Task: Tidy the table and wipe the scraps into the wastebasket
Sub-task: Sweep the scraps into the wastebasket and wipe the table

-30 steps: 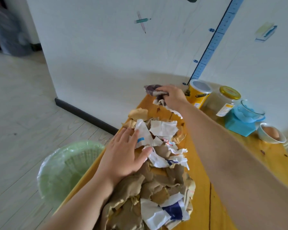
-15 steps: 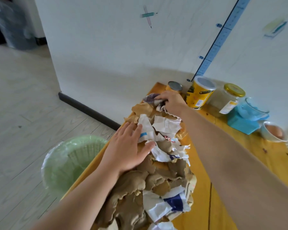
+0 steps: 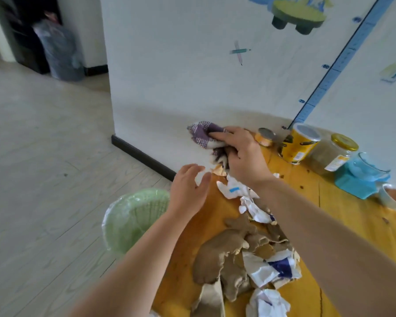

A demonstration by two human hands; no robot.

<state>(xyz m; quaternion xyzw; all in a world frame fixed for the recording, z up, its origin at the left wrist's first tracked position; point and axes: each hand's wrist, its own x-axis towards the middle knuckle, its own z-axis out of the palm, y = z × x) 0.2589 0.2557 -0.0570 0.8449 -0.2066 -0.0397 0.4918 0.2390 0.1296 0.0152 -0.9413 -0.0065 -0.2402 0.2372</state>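
Torn brown and white paper scraps (image 3: 242, 255) lie in a heap on the yellow wooden table (image 3: 343, 225). My right hand (image 3: 242, 156) grips a purple checked cloth (image 3: 204, 133) at the table's far left corner, above the upper end of the scraps. My left hand (image 3: 190, 191) hovers at the table's left edge with fingers loosely spread, holding nothing. A green wastebasket (image 3: 133, 218) with a clear liner stands on the floor below that edge, left of the table.
At the table's back stand a small tin (image 3: 264, 137), a yellow can (image 3: 300, 143), a gold-lidded glass jar (image 3: 334, 154), a blue container (image 3: 361, 177) and a cup (image 3: 393, 197). A white wall runs behind them. Open floor lies to the left.
My left hand has lifted off the paper pile and moved to the table's left edge. My right hand with the cloth has shifted left. Scraps near the left edge have gone.
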